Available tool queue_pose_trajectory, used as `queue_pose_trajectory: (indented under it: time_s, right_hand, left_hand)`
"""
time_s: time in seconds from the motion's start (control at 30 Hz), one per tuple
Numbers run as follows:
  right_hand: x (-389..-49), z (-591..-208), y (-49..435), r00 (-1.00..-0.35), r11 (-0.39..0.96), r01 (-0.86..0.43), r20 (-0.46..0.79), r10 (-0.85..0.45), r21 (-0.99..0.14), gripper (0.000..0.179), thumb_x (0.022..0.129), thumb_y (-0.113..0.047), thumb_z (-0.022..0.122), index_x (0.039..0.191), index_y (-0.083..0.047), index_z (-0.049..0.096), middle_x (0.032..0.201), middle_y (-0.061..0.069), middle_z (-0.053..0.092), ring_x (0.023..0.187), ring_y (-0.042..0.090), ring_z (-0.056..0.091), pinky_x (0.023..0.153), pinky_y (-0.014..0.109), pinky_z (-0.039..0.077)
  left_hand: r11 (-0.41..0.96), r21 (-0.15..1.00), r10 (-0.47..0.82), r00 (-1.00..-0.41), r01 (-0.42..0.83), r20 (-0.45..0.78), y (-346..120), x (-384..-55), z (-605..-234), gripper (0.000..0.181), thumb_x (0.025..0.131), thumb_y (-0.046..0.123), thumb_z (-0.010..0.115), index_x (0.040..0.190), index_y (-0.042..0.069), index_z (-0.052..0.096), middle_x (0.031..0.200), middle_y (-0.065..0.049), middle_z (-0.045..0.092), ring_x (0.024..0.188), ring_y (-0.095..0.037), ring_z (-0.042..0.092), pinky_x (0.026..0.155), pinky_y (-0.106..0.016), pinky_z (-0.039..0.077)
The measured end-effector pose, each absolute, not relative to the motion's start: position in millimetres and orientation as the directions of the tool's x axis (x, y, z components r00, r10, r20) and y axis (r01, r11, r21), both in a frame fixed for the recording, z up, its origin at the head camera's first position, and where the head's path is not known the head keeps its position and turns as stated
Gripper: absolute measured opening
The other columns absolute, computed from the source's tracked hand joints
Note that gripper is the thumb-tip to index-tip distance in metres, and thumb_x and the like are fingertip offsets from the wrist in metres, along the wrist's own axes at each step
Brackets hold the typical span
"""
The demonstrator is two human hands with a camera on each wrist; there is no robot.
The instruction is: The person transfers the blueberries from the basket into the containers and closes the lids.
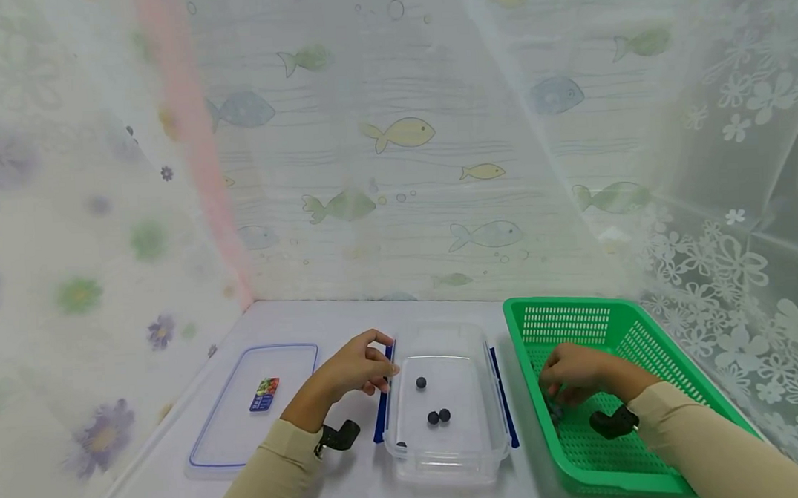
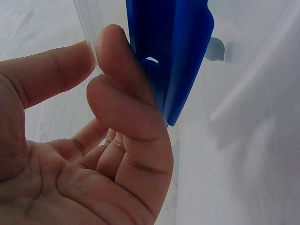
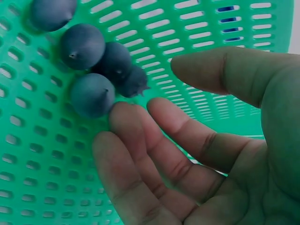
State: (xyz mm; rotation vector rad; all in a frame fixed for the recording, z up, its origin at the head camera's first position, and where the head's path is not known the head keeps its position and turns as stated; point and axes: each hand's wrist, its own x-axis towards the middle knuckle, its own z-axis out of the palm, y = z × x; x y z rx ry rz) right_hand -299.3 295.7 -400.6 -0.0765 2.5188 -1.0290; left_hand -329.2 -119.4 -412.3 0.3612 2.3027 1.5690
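Your left hand [image 1: 357, 367] pinches the left edge of the clear box [image 1: 448, 458], thumb and fingers either side of its wall, beside the blue flap [image 2: 176, 47]. Three blueberries [image 1: 433, 417] show plainly inside; a dark spot at the near-left corner is hard to make out. Your right hand [image 1: 578, 375] is in the green basket [image 1: 623, 483], fingers loosely bent, thumb apart, holding nothing. Five basket berries [image 3: 82, 46] lie by your fingertips, the top one cut off; from above, your hand mostly hides them.

pale fish-print curtain [image 1: 402, 160] behind a white table [image 1: 348, 319], flower-print sheets [image 1: 71, 233] either side
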Motion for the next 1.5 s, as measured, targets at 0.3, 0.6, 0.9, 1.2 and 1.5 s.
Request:
queue_pose_trajectory:
  time_s: [0.3, 0.6, 0.9, 1.2, 1.5]
  right_hand:
    - [-297.3, -407.7, 290.3, -0.91, 0.768, 0.069, -0.355, -0.213, -0.637, 0.018, 0.09, -0.007, 0.065, 0.072, -0.008, 0.067, 0.068, 0.005, 0.061, 0.057, 0.015, 0.049, 0.057, 0.034, 0.053]
    - [-297.8, -411.7, 290.1, -0.906, 0.776, 0.013, -0.336, -0.258, -0.631, 0.025, 0.09, -0.007, 0.072, 0.067, -0.008, 0.064, 0.06, 0.0, 0.051, 0.055, 0.014, 0.045, 0.055, 0.032, 0.05]
    - [-300.5, -399.1, 298.2, -0.916, 0.772, -0.01, -0.303, -0.261, -0.635, 0.012, 0.093, -0.011, 0.069, 0.088, -0.005, 0.077, 0.073, 0.005, 0.066, 0.06, 0.017, 0.055, 0.064, 0.038, 0.059]
    - [-304.1, -378.3, 314.2, -0.93, 0.7, 0.023, -0.272, -0.247, -0.714, 0.026, 0.096, -0.021, 0.071, 0.112, -0.002, 0.076, 0.11, 0.009, 0.074, 0.095, 0.025, 0.072, 0.08, 0.043, 0.062]
    - [-301.3, -356.3, 312.8, -0.924, 0.612, 0.015, -0.244, -0.293, -0.791, 0.032, 0.097, -0.024, 0.071, 0.117, 0.0, 0.073, 0.121, 0.013, 0.072, 0.108, 0.029, 0.069, 0.085, 0.043, 0.061]
  left_hand:
    - [0.353, 0.935, 0.384, -0.914, 0.014, -0.131, -119.5, -329.6, -412.2, 0.06, 0.092, 0.016, 0.077, 0.143, 0.005, 0.047, 0.099, -0.012, 0.069, 0.067, -0.02, 0.071, 0.057, -0.028, 0.054]
    - [0.346, 0.938, 0.381, -0.915, 0.007, -0.134, -119.0, -328.4, -410.4, 0.059, 0.092, 0.015, 0.078, 0.143, 0.007, 0.049, 0.099, -0.011, 0.069, 0.067, -0.019, 0.071, 0.057, -0.028, 0.054]
    - [0.34, 0.94, 0.385, -0.913, 0.008, -0.132, -119.5, -328.1, -410.4, 0.058, 0.092, 0.015, 0.078, 0.141, 0.007, 0.049, 0.098, -0.011, 0.069, 0.067, -0.019, 0.071, 0.056, -0.028, 0.054]
    - [0.348, 0.938, 0.382, -0.914, 0.008, -0.134, -118.1, -328.8, -411.5, 0.056, 0.093, 0.014, 0.076, 0.142, 0.007, 0.049, 0.098, -0.011, 0.069, 0.067, -0.019, 0.071, 0.056, -0.027, 0.054]
    - [0.348, 0.938, 0.375, -0.916, -0.001, -0.141, -118.9, -330.1, -412.4, 0.059, 0.092, 0.015, 0.077, 0.144, 0.006, 0.048, 0.099, -0.012, 0.069, 0.067, -0.019, 0.071, 0.056, -0.027, 0.053]
